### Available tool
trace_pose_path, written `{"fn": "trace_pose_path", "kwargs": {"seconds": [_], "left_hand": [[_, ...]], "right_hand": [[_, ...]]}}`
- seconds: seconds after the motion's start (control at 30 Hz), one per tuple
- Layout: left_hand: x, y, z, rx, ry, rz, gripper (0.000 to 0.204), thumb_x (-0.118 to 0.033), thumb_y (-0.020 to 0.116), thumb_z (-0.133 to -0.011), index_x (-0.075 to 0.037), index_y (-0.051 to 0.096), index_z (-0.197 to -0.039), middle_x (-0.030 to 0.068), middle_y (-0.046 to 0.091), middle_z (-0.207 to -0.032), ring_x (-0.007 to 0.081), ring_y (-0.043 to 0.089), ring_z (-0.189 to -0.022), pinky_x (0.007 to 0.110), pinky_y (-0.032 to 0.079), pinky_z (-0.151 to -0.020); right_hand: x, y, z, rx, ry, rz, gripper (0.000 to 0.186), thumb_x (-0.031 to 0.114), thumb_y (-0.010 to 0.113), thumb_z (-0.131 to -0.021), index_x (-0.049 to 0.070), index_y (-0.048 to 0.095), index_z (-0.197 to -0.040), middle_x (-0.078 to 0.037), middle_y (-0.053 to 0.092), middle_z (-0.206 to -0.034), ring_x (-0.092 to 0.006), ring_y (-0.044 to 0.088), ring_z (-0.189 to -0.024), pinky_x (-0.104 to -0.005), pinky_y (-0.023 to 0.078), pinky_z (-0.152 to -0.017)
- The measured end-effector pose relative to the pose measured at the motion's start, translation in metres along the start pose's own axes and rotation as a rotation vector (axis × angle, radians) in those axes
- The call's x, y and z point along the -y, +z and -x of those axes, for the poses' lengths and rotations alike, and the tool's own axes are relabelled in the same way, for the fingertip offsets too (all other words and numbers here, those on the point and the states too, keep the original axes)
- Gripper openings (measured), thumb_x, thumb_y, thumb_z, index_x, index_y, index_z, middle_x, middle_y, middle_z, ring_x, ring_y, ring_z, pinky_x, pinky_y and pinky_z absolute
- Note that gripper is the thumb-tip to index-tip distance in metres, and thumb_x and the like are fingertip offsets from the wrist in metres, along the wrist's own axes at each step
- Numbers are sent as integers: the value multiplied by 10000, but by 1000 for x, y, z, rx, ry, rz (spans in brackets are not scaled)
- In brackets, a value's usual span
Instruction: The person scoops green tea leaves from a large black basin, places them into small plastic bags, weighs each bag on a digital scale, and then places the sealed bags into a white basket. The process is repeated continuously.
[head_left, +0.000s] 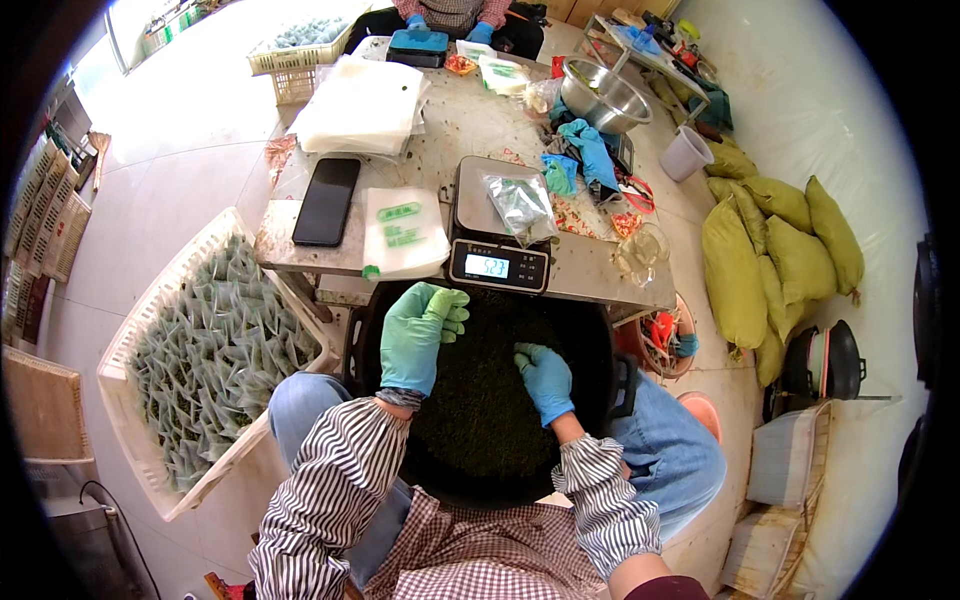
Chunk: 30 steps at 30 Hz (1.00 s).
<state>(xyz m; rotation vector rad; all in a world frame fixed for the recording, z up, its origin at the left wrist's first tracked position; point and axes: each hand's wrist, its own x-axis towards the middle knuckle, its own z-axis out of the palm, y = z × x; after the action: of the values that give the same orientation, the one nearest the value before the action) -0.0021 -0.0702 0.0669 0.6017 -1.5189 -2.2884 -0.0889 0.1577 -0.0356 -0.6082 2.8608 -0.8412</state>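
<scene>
Between my knees stands a wide black tub (590, 470) with loose dark green, crumbly material (480, 420) in it. Above the tub's left side, my left hand (413, 335), in a green-blue glove, has its fingers curled in; its palm is hidden. My right hand (546, 382), in a blue glove, is low over the material at the right, fingers drawn together; I cannot make out what is in them. Beyond the tub, a kitchen scale (480, 195) with a lit display carries a filled clear plastic bag (520, 208). Flat printed bags (405, 235) lie left of it.
A black phone (327, 203) and a stack of clear bags (360, 105) lie on the table (440, 110). At my left is a crate (140, 400) of filled bags. A metal bowl (605, 95) stands far right; yellow-green sacks (780, 250) lean beyond. A co-worker's gloved hands (480, 33) show opposite.
</scene>
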Motion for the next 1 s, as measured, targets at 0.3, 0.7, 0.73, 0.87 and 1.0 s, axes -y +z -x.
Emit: {"fn": "trace_pose_path", "kwargs": {"seconds": [0.3, 0.7, 0.73, 0.87, 1.0], "left_hand": [[11, 3, -5, 59, -75, -2, 237, -257, 586, -1042, -49, 692, -999, 43, 732, -905, 85, 647, -705, 218, 527, -636], [32, 11, 1, 357, -21, -336, 329, -205, 671, -982, -26, 660, -1258, 61, 704, -981, 103, 648, -820, 245, 546, -736], [37, 14, 4, 421, 5, -569, 526, -198, 727, -935, -36, 562, -1408, 94, 685, -1147, 146, 647, -983, 283, 549, -857], [51, 27, 17, 637, -69, -438, 508, -213, 707, -955, 0, 564, -1394, 101, 685, -1217, 163, 653, -1000, 276, 546, -805], [45, 25, 19, 433, -307, -117, 223, -165, 622, -1008, -18, 726, -1140, 42, 729, -865, 70, 610, -653, 200, 479, -594]], "right_hand": [[-17, 38, 26, 201, 15, 468, 334, 275, 769, -843, 69, 751, -1105, -157, 718, -1058, -344, 680, -980, -459, 554, -836], [6, -32, 39, 120, 232, -342, 241, 189, 763, -854, 38, 761, -1041, -142, 756, -953, -252, 722, -810, -349, 544, -720], [14, -38, 41, 107, 197, -336, 240, 189, 771, -847, 35, 760, -1031, -136, 757, -937, -237, 721, -798, -343, 543, -709], [44, -51, 38, 32, 39, -272, 218, 202, 780, -843, 37, 761, -984, -111, 751, -867, -187, 703, -747, -324, 537, -670], [58, -60, 37, 33, 47, -398, 186, 184, 768, -856, 34, 765, -967, -97, 749, -854, -163, 690, -740, -304, 537, -675]]}}
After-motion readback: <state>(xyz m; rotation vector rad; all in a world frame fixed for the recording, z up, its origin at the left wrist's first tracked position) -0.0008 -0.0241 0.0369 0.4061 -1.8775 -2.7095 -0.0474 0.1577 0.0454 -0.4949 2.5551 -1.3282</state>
